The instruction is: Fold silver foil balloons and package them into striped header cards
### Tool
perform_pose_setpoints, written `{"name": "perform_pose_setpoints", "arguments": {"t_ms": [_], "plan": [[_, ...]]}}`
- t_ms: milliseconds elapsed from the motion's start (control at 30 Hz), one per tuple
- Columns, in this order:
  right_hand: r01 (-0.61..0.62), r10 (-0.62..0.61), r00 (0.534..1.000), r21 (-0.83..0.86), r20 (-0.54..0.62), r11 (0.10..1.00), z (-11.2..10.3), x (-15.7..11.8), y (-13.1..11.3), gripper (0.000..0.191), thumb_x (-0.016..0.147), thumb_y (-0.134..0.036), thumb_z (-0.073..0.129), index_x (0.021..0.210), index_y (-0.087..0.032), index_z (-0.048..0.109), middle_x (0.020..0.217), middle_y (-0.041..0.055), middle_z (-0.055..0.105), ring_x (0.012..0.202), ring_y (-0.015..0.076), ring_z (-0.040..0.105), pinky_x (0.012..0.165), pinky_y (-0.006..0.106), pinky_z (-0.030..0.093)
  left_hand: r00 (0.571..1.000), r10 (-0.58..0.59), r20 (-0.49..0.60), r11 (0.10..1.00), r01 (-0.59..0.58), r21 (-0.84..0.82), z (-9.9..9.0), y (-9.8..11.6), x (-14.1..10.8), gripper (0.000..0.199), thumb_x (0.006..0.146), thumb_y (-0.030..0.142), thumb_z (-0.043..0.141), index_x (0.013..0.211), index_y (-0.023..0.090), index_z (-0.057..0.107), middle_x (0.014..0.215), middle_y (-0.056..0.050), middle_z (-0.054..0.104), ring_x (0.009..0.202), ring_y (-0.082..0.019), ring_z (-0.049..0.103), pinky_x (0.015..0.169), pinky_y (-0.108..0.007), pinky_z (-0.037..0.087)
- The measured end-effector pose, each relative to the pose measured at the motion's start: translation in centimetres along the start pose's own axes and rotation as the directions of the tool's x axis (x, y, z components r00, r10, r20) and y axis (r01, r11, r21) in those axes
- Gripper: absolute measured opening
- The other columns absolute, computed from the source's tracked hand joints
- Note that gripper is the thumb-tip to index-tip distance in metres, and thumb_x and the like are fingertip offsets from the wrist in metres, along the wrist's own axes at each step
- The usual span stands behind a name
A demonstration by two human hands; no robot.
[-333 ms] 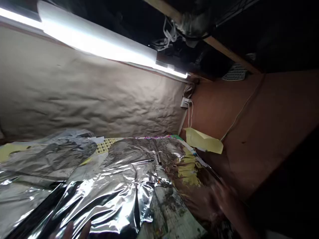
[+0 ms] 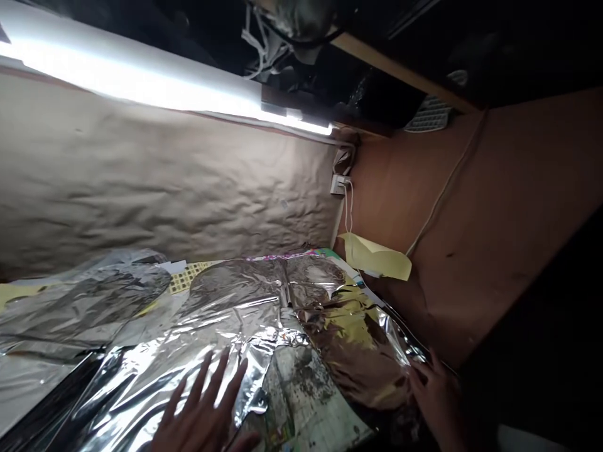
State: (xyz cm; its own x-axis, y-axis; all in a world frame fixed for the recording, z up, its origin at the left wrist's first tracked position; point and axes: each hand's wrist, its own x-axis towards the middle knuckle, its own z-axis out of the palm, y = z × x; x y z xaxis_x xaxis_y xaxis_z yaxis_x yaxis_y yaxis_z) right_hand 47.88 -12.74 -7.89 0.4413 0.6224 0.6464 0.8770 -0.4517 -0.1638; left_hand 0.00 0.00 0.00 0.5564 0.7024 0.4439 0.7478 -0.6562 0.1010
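A shiny silver plastic film point(image 2: 226, 320) lies wrinkled over a worktop. My left hand point(image 2: 202, 408) is spread flat on or just above it at the bottom, fingers apart, with nothing in its grasp. At the right, my right hand point(image 2: 436, 395) has its thumb and fingers at the edge of a clear shiny film point(image 2: 400, 342), which appears pinched between them. Beneath this film show yellow and brown patches. Between the hands, a worn, stained greenish board point(image 2: 311, 392) is uncovered.
Crumpled clear film point(image 2: 98, 295) and a yellow patterned sheet point(image 2: 191, 276) lie at the back left. Yellow paper point(image 2: 377, 257) leans by the right wall, below a socket point(image 2: 340, 184) with white cables. A bright tube light point(image 2: 151, 78) hangs low overhead.
My left hand has come up into view, spread over the silver film. My right hand, blurred before, is now at the film's edge, where a bright creased strip shows. The view has shifted slightly.
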Motion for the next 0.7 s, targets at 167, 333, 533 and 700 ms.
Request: {"name": "perform_pose_setpoints", "arguments": {"t_ms": [167, 333, 533, 700], "plan": [[-0.045, 0.087, 0.976, 0.203, -0.201, 0.978, -2.2, 1.6, -4.9, 0.043, 0.092, -0.037, 0.044, 0.084, -0.011, 0.077, 0.137, 0.0253, 0.052, 0.106, 0.0327, 0.063, 0.086, 0.042, 0.052, 0.964, 0.07, 0.258, 0.831, 0.086, -0.549, -1.3, 8.0, 8.6, 0.051, 0.088, 0.059, 0.05, 0.129, 0.031, 0.062, 0.125, -0.005, 0.067, 0.112, -0.026, 0.064, 0.094, -0.037, 0.05], [0.109, -0.075, 0.975, 0.152, -0.21, 0.982, -6.9, 3.4, -11.0, 0.024, 0.091, -0.021, 0.053, 0.093, -0.022, 0.077, 0.149, 0.0119, 0.043, 0.122, 0.0341, 0.052, 0.102, 0.055, 0.04, 0.812, 0.192, 0.551, 0.35, 0.468, -0.811, 0.5, 15.7, 17.2, 0.062, 0.08, 0.07, 0.053, 0.099, 0.014, 0.069, 0.094, -0.01, 0.071, 0.082, -0.021, 0.067, 0.067, -0.028, 0.049], [0.274, -0.25, 0.959, 0.22, -0.133, 0.936, -9.1, 4.5, -13.3, 0.031, 0.088, -0.005, 0.052, 0.097, -0.024, 0.075, 0.148, 0.0065, 0.046, 0.131, 0.0304, 0.044, 0.111, 0.056, 0.029, 0.658, 0.099, 0.746, 0.365, 0.674, -0.643, 4.3, 20.7, 22.9, 0.064, 0.059, 0.073, 0.072, 0.073, 0.011, 0.063, 0.065, -0.008, 0.063, 0.059, -0.02, 0.062, 0.059, -0.033, 0.049], [0.219, -0.198, 0.976, 0.344, -0.096, 0.913, -8.6, 4.5, -10.8, 0.027, 0.092, -0.025, 0.057, 0.116, -0.022, 0.069, 0.149, 0.0102, 0.044, 0.128, 0.0314, 0.046, 0.107, 0.053, 0.038, 0.684, 0.123, 0.719, 0.32, 0.659, -0.681, 7.3, 21.3, 23.6, 0.048, 0.058, 0.053, 0.083, 0.057, 0.013, 0.056, 0.05, 0.001, 0.052, 0.048, -0.009, 0.049, 0.056, -0.026, 0.044]]}}
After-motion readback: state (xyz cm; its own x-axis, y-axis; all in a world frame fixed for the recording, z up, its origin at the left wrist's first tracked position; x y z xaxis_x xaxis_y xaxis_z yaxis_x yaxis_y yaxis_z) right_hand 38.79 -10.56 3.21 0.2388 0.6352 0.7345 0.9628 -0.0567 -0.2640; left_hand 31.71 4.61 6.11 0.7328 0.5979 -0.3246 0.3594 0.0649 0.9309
